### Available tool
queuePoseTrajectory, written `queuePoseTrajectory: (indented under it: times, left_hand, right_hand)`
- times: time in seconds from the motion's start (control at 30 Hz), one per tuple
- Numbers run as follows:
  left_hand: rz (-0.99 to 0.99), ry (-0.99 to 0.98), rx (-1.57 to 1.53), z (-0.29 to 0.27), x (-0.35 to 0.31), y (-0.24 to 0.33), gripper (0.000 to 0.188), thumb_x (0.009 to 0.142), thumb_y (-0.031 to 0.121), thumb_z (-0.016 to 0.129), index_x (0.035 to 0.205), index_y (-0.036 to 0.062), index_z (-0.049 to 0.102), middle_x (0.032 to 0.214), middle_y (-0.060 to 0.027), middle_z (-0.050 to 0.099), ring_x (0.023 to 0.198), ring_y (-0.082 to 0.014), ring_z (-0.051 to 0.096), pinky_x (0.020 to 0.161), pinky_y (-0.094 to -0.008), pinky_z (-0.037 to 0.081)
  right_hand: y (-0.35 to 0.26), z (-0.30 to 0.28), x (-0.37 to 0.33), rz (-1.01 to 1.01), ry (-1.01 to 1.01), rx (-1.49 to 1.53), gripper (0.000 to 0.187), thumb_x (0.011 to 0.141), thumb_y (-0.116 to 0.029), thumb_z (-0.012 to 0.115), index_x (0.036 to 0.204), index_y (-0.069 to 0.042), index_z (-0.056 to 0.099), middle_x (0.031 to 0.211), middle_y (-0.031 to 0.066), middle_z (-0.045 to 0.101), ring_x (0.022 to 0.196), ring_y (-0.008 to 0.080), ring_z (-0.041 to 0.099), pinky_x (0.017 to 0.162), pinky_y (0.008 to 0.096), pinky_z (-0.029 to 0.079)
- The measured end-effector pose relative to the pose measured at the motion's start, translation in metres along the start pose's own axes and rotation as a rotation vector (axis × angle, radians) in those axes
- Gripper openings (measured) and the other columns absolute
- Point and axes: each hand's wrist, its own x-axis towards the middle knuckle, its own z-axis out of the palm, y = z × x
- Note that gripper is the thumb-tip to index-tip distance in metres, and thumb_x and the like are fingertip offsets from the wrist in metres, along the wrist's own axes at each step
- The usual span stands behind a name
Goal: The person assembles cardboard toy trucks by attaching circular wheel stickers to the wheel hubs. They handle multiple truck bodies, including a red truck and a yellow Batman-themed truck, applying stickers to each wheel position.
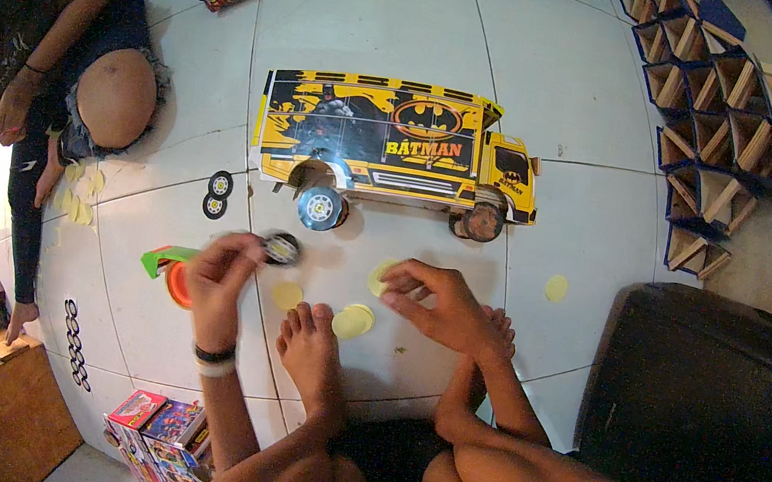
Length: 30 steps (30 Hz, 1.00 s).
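A toy box truck (371, 139), yellow and black with a printed side, stands on the tiled floor ahead of my hands. Its rear wheel (321, 208) shows a blue and white hub face, while the front wheel (483, 223) is plain brown. Between thumb and fingers, my left hand (227, 272) pinches a black wheel sticker (282, 248), slightly blurred. My right hand (437, 301) has its fingertips closed at the edge of a pale yellow paper disc (380, 278). More yellow discs (354, 321) lie by my feet. Two round wheel stickers (217, 195) rest left of the truck.
A green and orange object (171, 274) sits beside my left hand. Small black rings (78, 345) line the left floor. A person (109, 90) sits at left near scattered yellow discs (79, 192). Blue wooden frames (722, 132) stand at right, above a black case (695, 377). Printed boxes (161, 442) stand lower left.
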Motion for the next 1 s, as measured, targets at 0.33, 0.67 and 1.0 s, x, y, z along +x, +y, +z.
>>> queuePoseTrajectory:
  times: [0.33,0.67,1.0]
  left_hand:
    - [-0.271,-0.38,-0.246,0.073,-0.032,0.008,0.019,0.087,0.004,0.074,0.103,-0.006,0.07,0.094,-0.0075,0.072,0.083,-0.0119,0.066,0.074,-0.0239,0.053]
    - [-0.164,-0.298,-0.135,0.082,-0.036,0.003,0.022,0.087,0.0,0.073,0.108,-0.0065,0.072,0.098,-0.0114,0.075,0.088,-0.0145,0.07,0.08,-0.0262,0.057]
    - [-0.232,-0.313,-0.124,0.075,-0.03,0.007,0.021,0.091,0.007,0.072,0.109,-0.0047,0.074,0.097,-0.0129,0.075,0.086,-0.0152,0.071,0.078,-0.0251,0.057]
  right_hand:
    - [-0.031,0.016,0.003,-0.062,0.177,0.121,0.017,0.089,-0.016,0.076,0.096,-0.001,0.073,0.079,0.0056,0.073,0.07,0.0091,0.066,0.064,0.0261,0.053]
    - [-0.041,0.016,0.001,-0.244,0.278,-0.096,0.012,0.087,-0.013,0.075,0.093,-0.002,0.073,0.082,0.0101,0.073,0.066,0.0172,0.069,0.064,0.0292,0.054]
    - [-0.048,0.015,0.002,-0.259,0.299,-0.154,0.012,0.086,-0.011,0.076,0.094,-0.003,0.074,0.085,0.0111,0.073,0.067,0.0193,0.069,0.064,0.0309,0.055]
